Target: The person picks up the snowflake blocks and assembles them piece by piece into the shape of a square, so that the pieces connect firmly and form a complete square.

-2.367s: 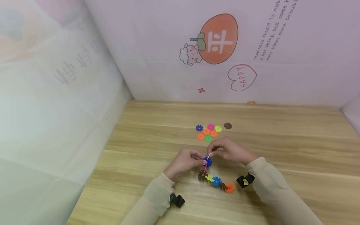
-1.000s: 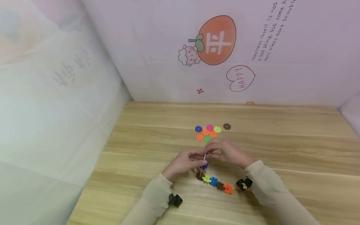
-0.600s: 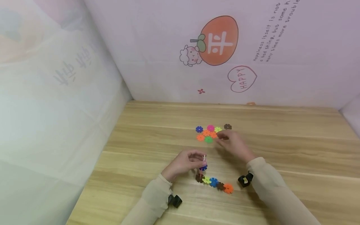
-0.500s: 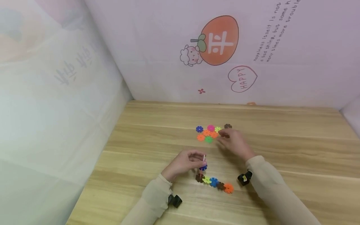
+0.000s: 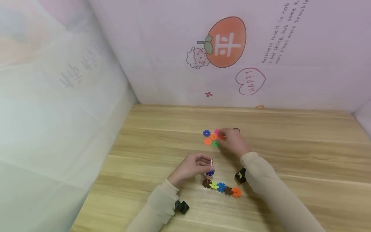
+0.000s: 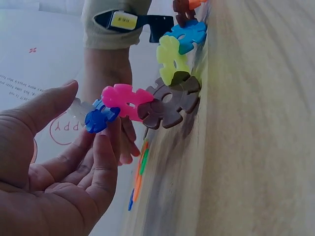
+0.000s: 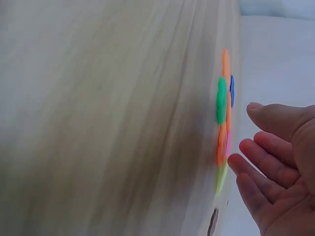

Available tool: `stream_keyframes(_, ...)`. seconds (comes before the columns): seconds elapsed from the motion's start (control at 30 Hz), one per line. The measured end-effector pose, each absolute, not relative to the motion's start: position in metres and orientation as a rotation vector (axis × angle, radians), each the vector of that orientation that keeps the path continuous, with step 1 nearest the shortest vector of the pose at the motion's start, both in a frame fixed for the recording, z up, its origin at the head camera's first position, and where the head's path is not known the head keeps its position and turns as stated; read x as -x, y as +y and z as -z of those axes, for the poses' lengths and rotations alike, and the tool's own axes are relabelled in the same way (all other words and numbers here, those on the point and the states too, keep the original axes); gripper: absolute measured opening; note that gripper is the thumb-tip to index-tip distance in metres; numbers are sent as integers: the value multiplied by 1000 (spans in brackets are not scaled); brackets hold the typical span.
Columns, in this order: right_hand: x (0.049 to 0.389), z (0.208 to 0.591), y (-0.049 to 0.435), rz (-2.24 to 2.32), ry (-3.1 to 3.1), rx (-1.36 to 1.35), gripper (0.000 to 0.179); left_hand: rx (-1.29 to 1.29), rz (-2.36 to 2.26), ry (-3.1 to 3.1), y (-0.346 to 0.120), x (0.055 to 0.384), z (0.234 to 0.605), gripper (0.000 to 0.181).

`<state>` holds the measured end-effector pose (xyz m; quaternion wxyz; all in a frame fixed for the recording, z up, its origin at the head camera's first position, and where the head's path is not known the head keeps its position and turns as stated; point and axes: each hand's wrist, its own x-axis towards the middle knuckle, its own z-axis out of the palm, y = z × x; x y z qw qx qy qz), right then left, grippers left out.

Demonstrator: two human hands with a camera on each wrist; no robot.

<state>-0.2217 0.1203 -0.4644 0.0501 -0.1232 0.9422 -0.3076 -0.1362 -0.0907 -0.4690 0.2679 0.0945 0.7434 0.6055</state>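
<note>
My left hand (image 5: pixel 192 168) pinches a dark blue notched plastic disc (image 6: pixel 101 118) in a chain of interlocked discs. A white disc (image 5: pixel 211 162) sticks up from it; below hang a pink disc (image 6: pixel 118 96) and a brown disc (image 5: pixel 207 183). From there the chain runs right along the table through yellow (image 5: pixel 214 186) and lighter blue (image 5: pixel 221 187) discs to an orange disc (image 5: pixel 236 192). My right hand (image 5: pixel 234 140), fingers relaxed and holding nothing, hovers over the loose discs, hiding some. Green (image 7: pixel 222 101) and orange (image 7: pixel 226 61) ones show past its fingertips.
Around the right hand lie loose blue (image 5: pixel 206 133), pink (image 5: pixel 217 131) and brown (image 5: pixel 237 129) discs. The wooden table (image 5: pixel 150 135) meets printed cloth walls (image 5: pixel 162 74) at back and left. Black wrist cameras (image 5: pixel 183 207) hang from both sleeves.
My right hand has let go of the chain's upper end, moved away to the loose discs, then shifted left over them. The left hand stays almost still, holding the chain.
</note>
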Motion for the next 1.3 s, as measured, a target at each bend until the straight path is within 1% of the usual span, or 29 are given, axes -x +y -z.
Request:
stream_keyframes(0.23, 226, 471, 110, 837, 2940, 362, 44, -253, -1632, 2005, -87, 136, 470, 45)
stream_keyframes(0.4, 227, 473, 108, 692, 3037, 367, 38, -272, -1626, 2005, -86, 137, 470, 45)
stream_keyframes(0.53, 227, 474, 108, 670, 3054, 365, 36, -273, -1633, 1999, -86, 138, 470, 45)
stream_keyframes(0.73, 227, 473, 109, 812, 2966, 376, 35, -261, -1645, 1987, -87, 138, 471, 43)
stream_keyframes(0.97, 223, 474, 114, 956, 2828, 427, 16, -255, -1658, 1985, -89, 138, 472, 42)
stream_keyframes(1.07, 217, 472, 119, 1019, 2770, 461, 17, -257, -1660, 1975, -89, 138, 472, 42)
stream_keyframes(1.3, 197, 461, 130, 1225, 2619, 449, 19, -256, -1668, 1953, -92, 140, 468, 41)
